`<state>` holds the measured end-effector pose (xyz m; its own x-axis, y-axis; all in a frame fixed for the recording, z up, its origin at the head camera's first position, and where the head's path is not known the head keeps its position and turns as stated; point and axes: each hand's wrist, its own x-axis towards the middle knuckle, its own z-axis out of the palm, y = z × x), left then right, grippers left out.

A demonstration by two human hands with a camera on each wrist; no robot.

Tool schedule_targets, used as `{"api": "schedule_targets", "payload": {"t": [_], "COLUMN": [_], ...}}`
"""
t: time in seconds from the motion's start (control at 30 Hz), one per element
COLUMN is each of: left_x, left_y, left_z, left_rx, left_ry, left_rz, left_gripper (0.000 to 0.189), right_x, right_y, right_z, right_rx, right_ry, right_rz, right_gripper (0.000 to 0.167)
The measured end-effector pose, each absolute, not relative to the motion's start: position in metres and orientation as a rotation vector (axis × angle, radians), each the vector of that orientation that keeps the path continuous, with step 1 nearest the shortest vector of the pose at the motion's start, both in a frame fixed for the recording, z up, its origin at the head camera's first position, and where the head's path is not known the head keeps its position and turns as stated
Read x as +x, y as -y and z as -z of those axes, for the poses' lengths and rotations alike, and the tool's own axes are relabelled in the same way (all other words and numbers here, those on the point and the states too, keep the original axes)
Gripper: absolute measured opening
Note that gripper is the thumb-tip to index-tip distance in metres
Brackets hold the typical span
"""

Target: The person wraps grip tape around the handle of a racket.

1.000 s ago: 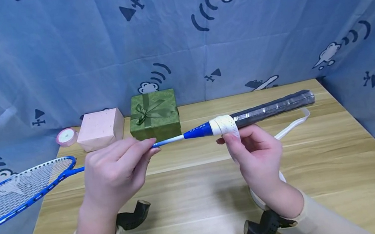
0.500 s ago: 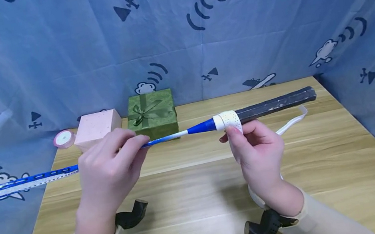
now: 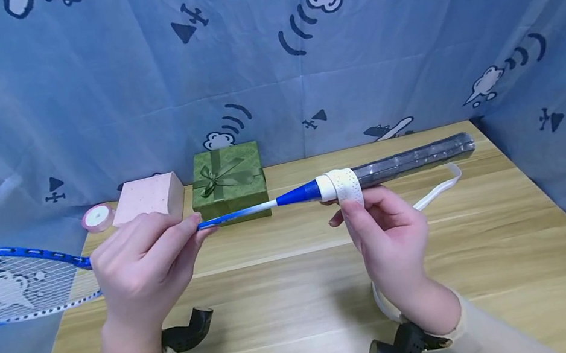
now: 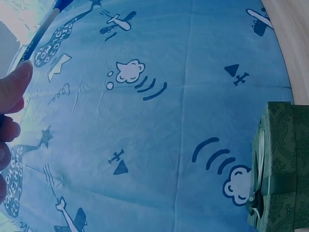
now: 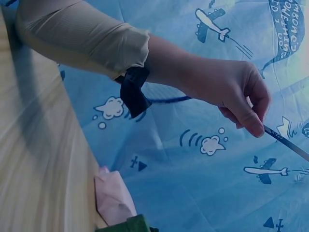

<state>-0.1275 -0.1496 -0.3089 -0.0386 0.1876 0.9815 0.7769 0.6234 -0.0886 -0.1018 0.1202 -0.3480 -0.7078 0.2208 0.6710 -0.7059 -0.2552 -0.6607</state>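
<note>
My left hand [image 3: 137, 265] pinches the blue-and-white shaft of a badminton racket [image 3: 236, 214], seen also in the left wrist view as a shaft [image 4: 41, 34] beside the fingertips. The strung head [image 3: 13, 284] extends left, partly hidden behind that hand. My right hand [image 3: 391, 239] pinches white perforated grip tape [image 3: 347, 184] between thumb and fingers, just under the handle. That tape wraps the handle's end beside the blue cone [image 3: 298, 193]. The dark handle [image 3: 415, 161] is bare further right. In the right wrist view, the left hand [image 5: 236, 94] holds the shaft [image 5: 285, 141].
A green gift box [image 3: 231, 199] with a bow and a pink box [image 3: 151, 197] stand at the back of the wooden table [image 3: 294, 321]. Beside them lies a pink-edged ribbon roll [image 3: 97, 217]. A loose tail of tape [image 3: 438, 188] hangs behind the right hand. Blue patterned cloth [image 3: 253, 53] surrounds the table.
The racket has turned about its shaft: its head went from slanted to edge-on, and now its strings show again. My left hand has shifted left along the shaft; the right keeps pinching the tape.
</note>
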Motion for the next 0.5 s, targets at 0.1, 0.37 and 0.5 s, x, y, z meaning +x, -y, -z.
{"api": "schedule_targets", "payload": {"t": [0.1,0.37,0.5], "left_x": [-0.1255,-0.1227,-0.1221], "left_y": [0.1509,0.1531,0.1554], "left_z": [0.3073,0.3046,0.3038], "left_rx": [-0.836,-0.873,-0.907], "left_ry": [1.590,1.634,1.667], "left_rz": [0.556,0.553,0.551], "left_gripper": [0.035,0.038,0.038], "right_x": [-0.1022,-0.1039,-0.1054], "right_y": [-0.1203,-0.1203,-0.1202], "right_z": [0.3479,0.3501,0.3503], "right_rx": [0.583,0.563,0.626], "right_ry": [1.434,1.464,1.436], "right_rz": [-1.990,-1.936,-1.937], "right_gripper": [0.012,0.028,0.020]}}
